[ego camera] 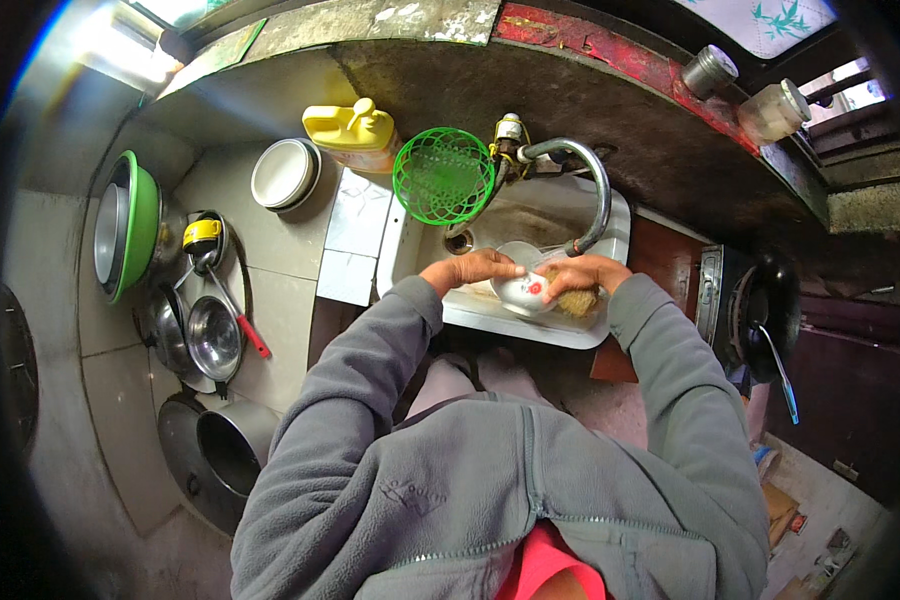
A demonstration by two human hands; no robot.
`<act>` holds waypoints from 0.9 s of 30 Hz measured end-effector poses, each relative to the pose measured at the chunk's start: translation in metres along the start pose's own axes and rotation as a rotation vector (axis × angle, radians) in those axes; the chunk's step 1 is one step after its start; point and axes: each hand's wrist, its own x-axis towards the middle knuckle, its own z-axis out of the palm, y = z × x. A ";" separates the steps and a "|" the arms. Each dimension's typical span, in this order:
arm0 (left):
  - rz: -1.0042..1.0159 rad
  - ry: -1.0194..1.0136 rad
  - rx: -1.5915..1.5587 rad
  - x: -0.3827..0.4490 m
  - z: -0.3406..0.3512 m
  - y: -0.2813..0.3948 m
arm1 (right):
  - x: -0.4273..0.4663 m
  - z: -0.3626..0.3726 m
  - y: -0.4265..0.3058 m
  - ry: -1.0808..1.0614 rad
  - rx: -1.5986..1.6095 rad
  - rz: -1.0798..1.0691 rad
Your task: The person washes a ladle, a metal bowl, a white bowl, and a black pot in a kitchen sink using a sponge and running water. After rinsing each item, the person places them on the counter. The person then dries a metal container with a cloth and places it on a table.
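Observation:
A small white bowl with a red mark point(525, 297) is tilted over the near edge of a white sink point(570, 335). My left hand point(481, 269) grips the bowl's rim at its left, with the thumb on top. My right hand point(581, 274) is at the bowl's right side and holds a brown fibrous scrubber point(578, 302) against or beside it. Behind the hands, another pale bowl point(520, 253) lies in the sink, partly hidden. A curved metal faucet point(602, 196) arches down to just above my right hand.
A green plastic basket point(444, 176) stands at the sink's back left, next to a yellow jug point(352, 135). Stacked bowls point(282, 174), a steel pan point(214, 337) and a large pot point(232, 442) stand on the left counter. A black wok point(772, 315) is at the right.

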 end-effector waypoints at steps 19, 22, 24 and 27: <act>0.218 0.385 -0.659 0.012 0.057 -0.037 | 0.031 0.096 -0.038 1.103 -0.583 0.004; 0.236 0.277 -0.662 -0.007 0.048 -0.020 | 0.045 0.059 -0.017 0.986 -0.258 0.029; 0.238 0.226 -0.672 -0.018 0.043 -0.019 | 0.050 0.040 0.011 0.884 0.026 -0.132; 0.274 0.137 -0.785 -0.036 0.035 -0.024 | 0.042 0.032 0.032 0.767 0.256 -0.223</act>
